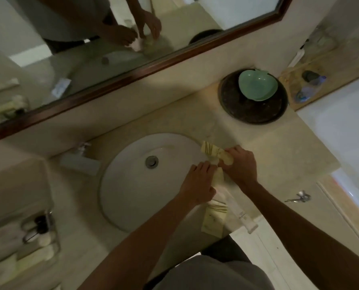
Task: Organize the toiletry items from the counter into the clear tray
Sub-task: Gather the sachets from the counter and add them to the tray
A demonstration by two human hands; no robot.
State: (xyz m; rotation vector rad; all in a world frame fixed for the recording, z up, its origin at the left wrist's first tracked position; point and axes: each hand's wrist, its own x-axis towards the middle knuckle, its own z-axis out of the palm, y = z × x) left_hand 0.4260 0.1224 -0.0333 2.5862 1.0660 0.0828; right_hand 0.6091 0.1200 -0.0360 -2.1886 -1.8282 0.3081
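— Both hands at work?
— Yes. The left hand [197, 183] and right hand [240, 164] meet just right of the sink [132, 185], fingers closed on pale cream tubes [213, 150] bunched together over the surface [279, 147].
— And the clear tray?
— Too blurred to make out. A white tube [240, 214] lies by the front edge.

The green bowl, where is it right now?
In the head view the green bowl sits upper right on a dark round tray, on the counter below the mirror, beyond both hands.
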